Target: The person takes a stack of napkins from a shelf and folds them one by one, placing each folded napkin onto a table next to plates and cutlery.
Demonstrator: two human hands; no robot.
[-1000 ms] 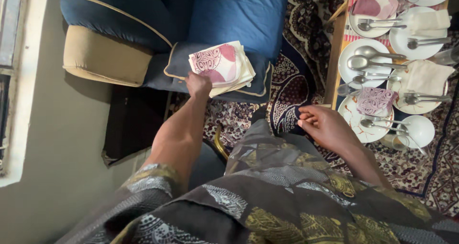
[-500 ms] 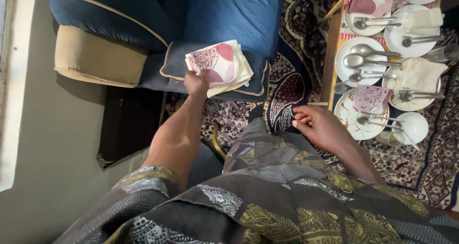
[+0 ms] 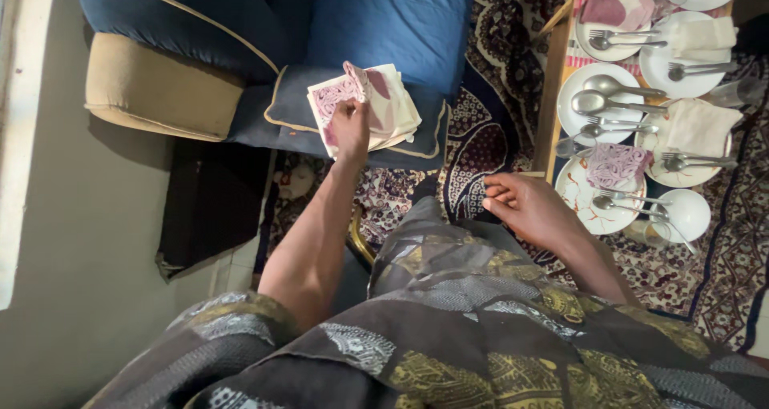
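A stack of cream napkins (image 3: 396,108) with purple-pink patterns lies on a grey-blue cushion (image 3: 292,108) on the blue armchair. My left hand (image 3: 351,127) is on the stack and pinches the top napkin (image 3: 340,95), whose near edge is lifted and folded up. My right hand (image 3: 525,210) hangs loosely curled in front of my patterned robe, holding nothing, just left of the table edge.
A wooden table (image 3: 553,80) at the right carries several white plates (image 3: 589,92) with spoons, forks and folded napkins, plus a small bowl (image 3: 689,214). A patterned carpet (image 3: 489,137) covers the floor. The armchair's tan arm (image 3: 156,96) is at the left.
My left hand has slid up onto the stack and lifted the top napkin's edge, which now curls upward. My right hand has barely moved.
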